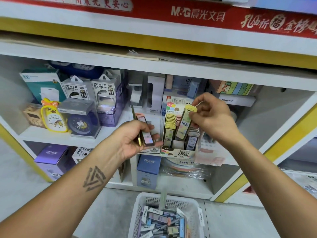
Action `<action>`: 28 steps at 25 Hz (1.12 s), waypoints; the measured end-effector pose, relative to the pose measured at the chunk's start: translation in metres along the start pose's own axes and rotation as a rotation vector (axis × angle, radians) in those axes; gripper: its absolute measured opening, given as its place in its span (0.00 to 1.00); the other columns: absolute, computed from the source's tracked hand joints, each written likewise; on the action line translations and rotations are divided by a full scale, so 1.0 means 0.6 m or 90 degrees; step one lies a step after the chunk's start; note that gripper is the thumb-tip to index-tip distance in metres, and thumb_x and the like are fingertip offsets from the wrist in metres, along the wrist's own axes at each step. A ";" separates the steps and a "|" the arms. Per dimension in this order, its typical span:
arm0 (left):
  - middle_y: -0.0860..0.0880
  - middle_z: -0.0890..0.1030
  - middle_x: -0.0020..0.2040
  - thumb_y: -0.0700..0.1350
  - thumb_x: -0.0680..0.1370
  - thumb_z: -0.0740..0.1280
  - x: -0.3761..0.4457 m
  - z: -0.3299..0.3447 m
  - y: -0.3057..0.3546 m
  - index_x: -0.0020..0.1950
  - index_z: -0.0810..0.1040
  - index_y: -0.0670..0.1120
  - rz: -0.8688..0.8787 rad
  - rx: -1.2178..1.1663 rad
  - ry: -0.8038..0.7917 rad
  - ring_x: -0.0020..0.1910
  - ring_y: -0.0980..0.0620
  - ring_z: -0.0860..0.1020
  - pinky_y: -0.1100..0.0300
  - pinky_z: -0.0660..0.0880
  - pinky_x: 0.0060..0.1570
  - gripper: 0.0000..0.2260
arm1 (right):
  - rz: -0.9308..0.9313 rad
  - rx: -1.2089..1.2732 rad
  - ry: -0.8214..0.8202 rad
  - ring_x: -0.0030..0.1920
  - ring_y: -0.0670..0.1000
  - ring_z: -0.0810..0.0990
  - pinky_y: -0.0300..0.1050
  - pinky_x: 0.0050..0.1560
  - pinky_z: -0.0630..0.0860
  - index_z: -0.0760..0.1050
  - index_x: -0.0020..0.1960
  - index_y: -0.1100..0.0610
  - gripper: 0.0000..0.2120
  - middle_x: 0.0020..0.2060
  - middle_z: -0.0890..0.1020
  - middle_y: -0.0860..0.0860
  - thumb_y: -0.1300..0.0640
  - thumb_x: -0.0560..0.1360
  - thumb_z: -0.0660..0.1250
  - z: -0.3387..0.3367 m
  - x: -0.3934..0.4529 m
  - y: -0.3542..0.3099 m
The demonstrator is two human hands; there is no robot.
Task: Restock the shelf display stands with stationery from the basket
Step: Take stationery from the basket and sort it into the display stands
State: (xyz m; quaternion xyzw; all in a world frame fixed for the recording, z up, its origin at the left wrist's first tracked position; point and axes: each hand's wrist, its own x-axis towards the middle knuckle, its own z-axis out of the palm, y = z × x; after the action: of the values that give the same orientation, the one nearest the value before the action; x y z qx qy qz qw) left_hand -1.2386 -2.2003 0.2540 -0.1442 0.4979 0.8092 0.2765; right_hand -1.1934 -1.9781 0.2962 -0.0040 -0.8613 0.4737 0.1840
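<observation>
Over the display stand (178, 134) my right hand (212, 117) pinches a yellow-capped lead case (184, 124) by its top; light, stiff, slick plastic, I reckon. Left hand (135, 138) grips spare cases (145, 133); basket (142, 212) below.

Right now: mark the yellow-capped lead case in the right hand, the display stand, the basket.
yellow-capped lead case (185, 123), head view, label mid-body.
display stand (178, 153), head view, printed front panel.
basket (148, 200), head view, back wall.

A single head-worn wide-angle camera looks forward and slightly down at close range into a shelf (103, 134), both forearms reaching in from below and a basket (140, 203) at the frame's bottom edge.
</observation>
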 end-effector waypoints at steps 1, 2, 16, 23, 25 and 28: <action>0.34 0.78 0.51 0.27 0.75 0.57 -0.002 -0.001 0.001 0.52 0.75 0.35 0.002 0.002 0.010 0.43 0.37 0.82 0.39 0.81 0.35 0.10 | -0.015 -0.046 -0.012 0.36 0.59 0.83 0.55 0.39 0.83 0.74 0.47 0.48 0.12 0.36 0.81 0.58 0.63 0.74 0.72 0.003 -0.002 0.004; 0.34 0.78 0.51 0.27 0.75 0.57 -0.004 -0.002 -0.001 0.54 0.75 0.35 -0.001 0.013 0.015 0.41 0.38 0.82 0.40 0.81 0.35 0.11 | -0.019 -0.066 -0.034 0.38 0.60 0.83 0.57 0.40 0.83 0.74 0.47 0.46 0.13 0.38 0.81 0.57 0.63 0.74 0.72 0.009 -0.004 0.008; 0.39 0.86 0.43 0.25 0.72 0.67 -0.021 0.005 -0.013 0.55 0.79 0.37 0.028 0.162 -0.042 0.39 0.42 0.85 0.44 0.83 0.41 0.15 | 0.010 -0.057 -0.109 0.37 0.44 0.80 0.38 0.40 0.77 0.82 0.52 0.55 0.04 0.40 0.84 0.47 0.58 0.78 0.70 0.075 -0.005 0.002; 0.40 0.85 0.43 0.29 0.71 0.73 -0.031 0.011 -0.014 0.49 0.79 0.39 0.041 0.192 -0.057 0.36 0.44 0.85 0.51 0.82 0.34 0.11 | 0.121 0.161 -0.082 0.27 0.46 0.78 0.39 0.27 0.73 0.79 0.49 0.59 0.04 0.32 0.84 0.51 0.66 0.76 0.71 0.052 0.001 -0.019; 0.42 0.84 0.39 0.35 0.70 0.76 -0.029 0.007 -0.011 0.52 0.79 0.39 0.054 0.210 -0.016 0.28 0.48 0.81 0.61 0.77 0.25 0.12 | 0.079 0.082 -0.018 0.30 0.50 0.81 0.43 0.29 0.75 0.78 0.49 0.56 0.05 0.36 0.85 0.54 0.64 0.76 0.70 0.019 0.007 -0.015; 0.47 0.78 0.31 0.45 0.69 0.79 -0.028 0.011 -0.010 0.45 0.79 0.42 0.056 0.266 0.006 0.22 0.54 0.71 0.66 0.67 0.20 0.12 | -0.023 -0.194 -0.017 0.35 0.52 0.81 0.46 0.33 0.79 0.76 0.47 0.48 0.05 0.38 0.82 0.47 0.57 0.75 0.70 -0.004 -0.001 0.006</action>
State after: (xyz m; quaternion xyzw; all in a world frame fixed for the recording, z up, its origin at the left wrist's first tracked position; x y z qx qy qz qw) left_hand -1.2212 -2.1973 0.2613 -0.0659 0.6620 0.6990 0.2624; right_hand -1.1928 -1.9742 0.2941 -0.0097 -0.9255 0.3342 0.1781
